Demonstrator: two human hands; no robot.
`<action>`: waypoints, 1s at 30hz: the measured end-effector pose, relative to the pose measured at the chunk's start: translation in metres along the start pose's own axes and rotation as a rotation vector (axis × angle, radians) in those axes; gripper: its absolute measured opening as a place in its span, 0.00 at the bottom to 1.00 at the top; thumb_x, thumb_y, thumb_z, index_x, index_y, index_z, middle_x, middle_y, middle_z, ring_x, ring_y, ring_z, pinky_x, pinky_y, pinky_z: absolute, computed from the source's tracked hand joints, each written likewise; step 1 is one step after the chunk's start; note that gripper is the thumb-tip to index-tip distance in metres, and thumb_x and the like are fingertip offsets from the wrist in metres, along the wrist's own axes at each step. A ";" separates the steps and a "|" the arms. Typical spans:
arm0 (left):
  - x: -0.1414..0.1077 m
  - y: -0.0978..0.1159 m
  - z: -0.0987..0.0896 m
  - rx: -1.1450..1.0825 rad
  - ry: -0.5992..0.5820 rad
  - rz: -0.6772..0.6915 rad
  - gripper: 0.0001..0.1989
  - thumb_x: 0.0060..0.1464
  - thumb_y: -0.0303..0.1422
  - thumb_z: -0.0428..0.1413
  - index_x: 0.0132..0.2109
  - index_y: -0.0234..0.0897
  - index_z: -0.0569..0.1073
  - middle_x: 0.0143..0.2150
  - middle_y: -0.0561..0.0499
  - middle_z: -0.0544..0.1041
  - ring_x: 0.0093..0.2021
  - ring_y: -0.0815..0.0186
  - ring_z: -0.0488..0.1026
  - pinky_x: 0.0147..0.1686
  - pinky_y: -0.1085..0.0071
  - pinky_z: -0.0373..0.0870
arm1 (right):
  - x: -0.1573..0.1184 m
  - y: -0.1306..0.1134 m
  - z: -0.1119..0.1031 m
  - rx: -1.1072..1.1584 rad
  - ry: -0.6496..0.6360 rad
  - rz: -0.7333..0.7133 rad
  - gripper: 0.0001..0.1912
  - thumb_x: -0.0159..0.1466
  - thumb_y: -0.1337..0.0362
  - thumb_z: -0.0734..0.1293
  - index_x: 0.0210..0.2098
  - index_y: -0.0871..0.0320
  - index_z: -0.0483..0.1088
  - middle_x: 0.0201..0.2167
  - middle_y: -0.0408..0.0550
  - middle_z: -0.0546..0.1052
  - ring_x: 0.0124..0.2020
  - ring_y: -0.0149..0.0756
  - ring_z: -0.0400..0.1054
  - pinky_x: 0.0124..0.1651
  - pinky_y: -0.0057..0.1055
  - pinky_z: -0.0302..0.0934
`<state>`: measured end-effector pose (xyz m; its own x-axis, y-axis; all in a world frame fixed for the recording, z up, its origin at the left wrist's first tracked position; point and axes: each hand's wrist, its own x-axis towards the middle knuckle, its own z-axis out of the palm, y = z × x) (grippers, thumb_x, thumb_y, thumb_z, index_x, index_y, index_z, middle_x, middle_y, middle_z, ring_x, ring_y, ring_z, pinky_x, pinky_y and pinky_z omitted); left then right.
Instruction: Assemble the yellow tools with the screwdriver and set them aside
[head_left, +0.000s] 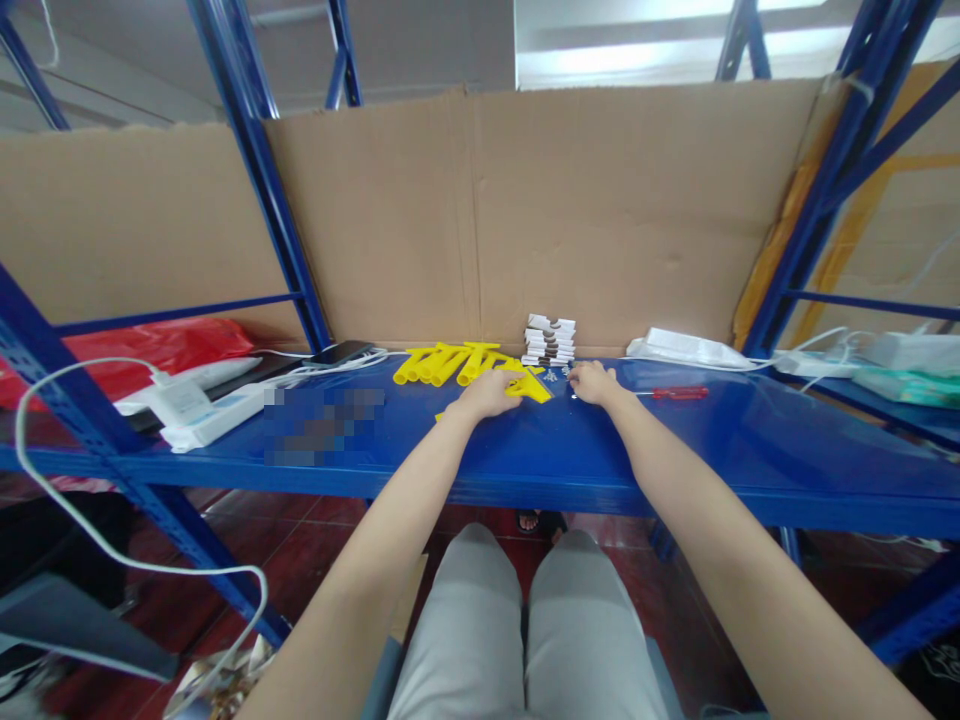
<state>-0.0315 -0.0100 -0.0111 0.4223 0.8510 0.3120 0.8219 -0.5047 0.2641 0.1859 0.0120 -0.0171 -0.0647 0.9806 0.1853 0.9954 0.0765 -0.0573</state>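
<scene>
My left hand [491, 394] is closed around a yellow plastic piece [531, 386] on the blue tabletop, its flared end poking out to the right. My right hand [590, 382] rests on the tabletop beside small metal parts [553, 375], fingers curled together; whatever they pinch is too small to make out. Several more yellow pieces [442, 364] lie in a row behind and left of my left hand. Between and beyond both hands stands a stack of white packets [549, 342]. A red-handled screwdriver [679, 393] lies right of my right hand.
A white power strip [217, 415] with cables and a dark phone [341, 353] are at the left. Another white strip [686, 350] lies at the back right. Cardboard [600, 210] walls the back, between blue shelf posts. The table's front edge [555, 492] is above my knees.
</scene>
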 end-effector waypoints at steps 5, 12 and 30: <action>0.001 -0.001 0.001 -0.012 -0.012 -0.009 0.29 0.51 0.34 0.59 0.61 0.36 0.71 0.44 0.44 0.80 0.48 0.55 0.75 0.51 0.66 0.66 | 0.000 -0.001 0.001 -0.007 0.029 0.000 0.18 0.65 0.69 0.57 0.48 0.57 0.74 0.56 0.59 0.72 0.58 0.51 0.61 0.57 0.53 0.57; 0.001 -0.002 0.002 -0.012 -0.002 0.020 0.29 0.51 0.33 0.59 0.61 0.36 0.71 0.51 0.43 0.78 0.53 0.54 0.73 0.53 0.66 0.67 | 0.006 -0.003 0.004 0.022 0.044 0.004 0.12 0.62 0.67 0.63 0.44 0.56 0.75 0.51 0.55 0.75 0.55 0.49 0.64 0.55 0.47 0.60; 0.009 0.013 -0.011 -0.444 0.271 -0.055 0.29 0.47 0.22 0.57 0.58 0.35 0.74 0.40 0.50 0.82 0.36 0.63 0.78 0.42 0.69 0.72 | 0.006 -0.016 -0.001 0.128 0.158 -0.006 0.11 0.62 0.67 0.62 0.37 0.57 0.76 0.40 0.52 0.80 0.46 0.41 0.72 0.48 0.33 0.61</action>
<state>-0.0216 -0.0103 0.0051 0.2204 0.8399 0.4960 0.5739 -0.5228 0.6303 0.1692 0.0167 -0.0136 -0.0489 0.9401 0.3374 0.9774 0.1146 -0.1777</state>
